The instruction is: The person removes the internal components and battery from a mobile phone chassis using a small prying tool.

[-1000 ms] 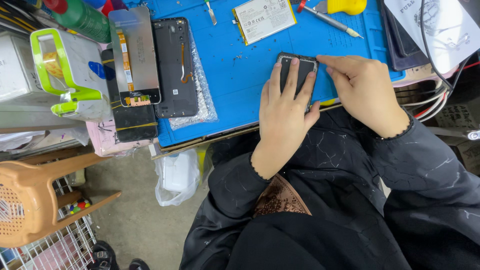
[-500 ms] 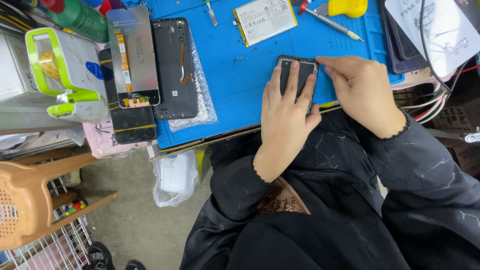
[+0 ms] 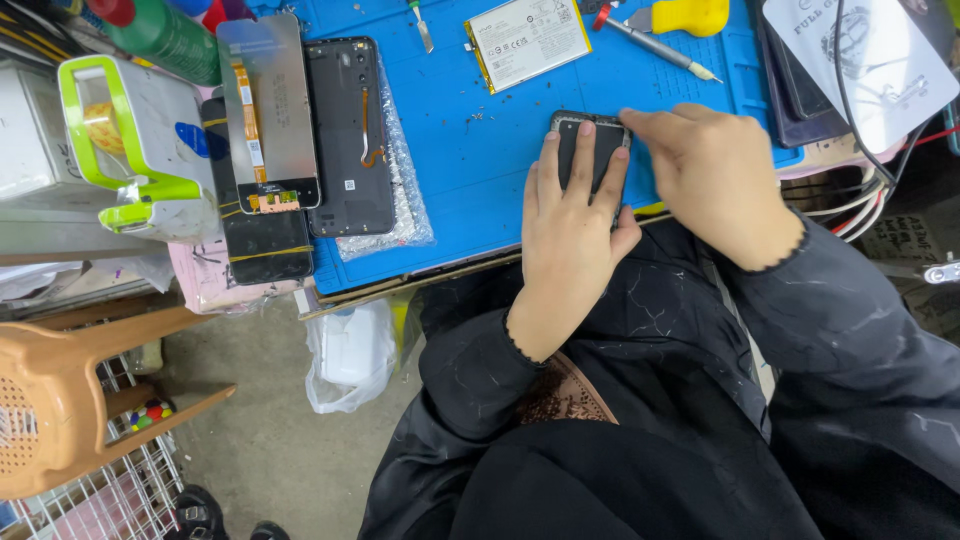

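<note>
A dark phone (image 3: 588, 132) lies on the blue work mat (image 3: 470, 150) near its front edge. My left hand (image 3: 570, 225) rests flat on it, fingers spread along its length and pressing it down. My right hand (image 3: 715, 175) touches the phone's upper right corner with its fingertips; whether it holds a small tool there I cannot tell. Most of the phone is hidden under my hands.
On the mat lie a flat battery (image 3: 522, 40), a screwdriver (image 3: 655, 42), a yellow tool (image 3: 690, 15), a black phone back cover (image 3: 350, 130), a screen panel (image 3: 268, 110) and another dark screen (image 3: 262, 245). A green-and-white device (image 3: 130, 140) stands left. Cables (image 3: 865, 205) hang right. A brown stool (image 3: 70, 390) is below left.
The hands have stayed on the phone with only slight finger shifts. Nothing else has moved.
</note>
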